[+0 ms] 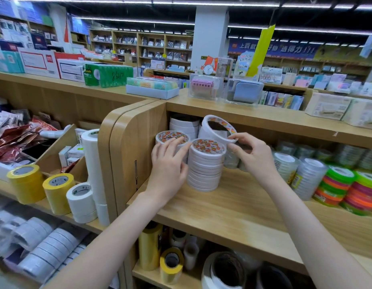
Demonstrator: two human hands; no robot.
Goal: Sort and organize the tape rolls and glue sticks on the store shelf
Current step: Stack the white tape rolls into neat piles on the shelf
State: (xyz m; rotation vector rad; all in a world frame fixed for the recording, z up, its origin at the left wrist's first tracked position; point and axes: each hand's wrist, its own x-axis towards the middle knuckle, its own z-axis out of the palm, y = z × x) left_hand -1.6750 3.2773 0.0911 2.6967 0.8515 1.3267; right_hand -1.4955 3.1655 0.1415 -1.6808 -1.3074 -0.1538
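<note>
A stack of white double-sided tape rolls (206, 165) stands on the wooden shelf (233, 205). Behind and left of it stands a second white stack (170, 137). My left hand (168, 163) rests between these two stacks, fingers relaxed, fingertips on the rear stack's top and against the front stack's side. My right hand (249, 153) pinches the rim of a large white tape roll (217, 130), which is tilted against more white rolls (184, 125) at the back. No glue sticks are visible.
Clear tape stacks (306, 176) and neon green-orange rolls (347, 190) crowd the shelf's right. A wooden divider panel (126, 155) bounds the left side. Yellow (27, 182) and white tape rolls (82, 197) fill the neighbouring shelf. Boxes sit on the top ledge (264, 115).
</note>
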